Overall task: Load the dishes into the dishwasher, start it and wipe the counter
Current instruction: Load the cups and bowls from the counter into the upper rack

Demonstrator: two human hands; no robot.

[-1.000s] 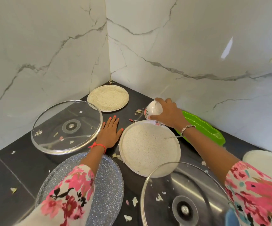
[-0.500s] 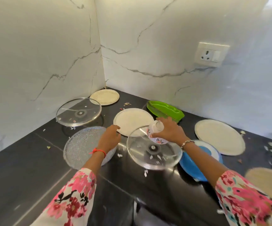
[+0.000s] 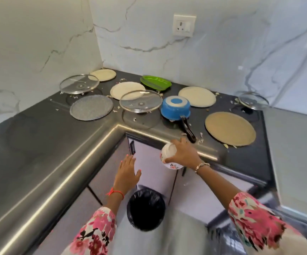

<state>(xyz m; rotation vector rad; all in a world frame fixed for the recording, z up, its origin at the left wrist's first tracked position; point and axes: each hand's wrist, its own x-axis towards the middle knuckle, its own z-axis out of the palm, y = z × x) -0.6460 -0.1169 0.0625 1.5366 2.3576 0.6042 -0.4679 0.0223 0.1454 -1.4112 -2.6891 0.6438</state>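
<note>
Right hand (image 3: 183, 153) had its fingers wrapped round the cup (image 3: 168, 156), a firm grip, base tipped up and floral rim pointing down. The cup was off the counter (image 3: 38, 137), in the air just in front of its steel edge, above and a little right of the bin (image 3: 146, 208) with its black liner. Left hand (image 3: 128, 173) was out flat, fingers straight, holding nothing, hovering before the cabinet door near its dark handle (image 3: 132, 147).

Up on the counter, plenty was waiting. There were three glass lids: left lid (image 3: 79, 83), middle lid (image 3: 140, 100), right lid (image 3: 253, 101). A blue pan (image 3: 175, 107) sat upside down beside the middle lid, its black grip aimed at the edge. The green tray (image 3: 155, 82) was by the wall and the grey plate (image 3: 91, 107) in front of the left lid. Cream ones too: corner plate (image 3: 103, 74), centre plate (image 3: 127, 90) partly behind the middle lid, back plate (image 3: 197, 96) beyond the pan. The tan plate (image 3: 230, 128) lay nearest the edge. Scraps (image 3: 226, 145) were scattered between them.
</note>
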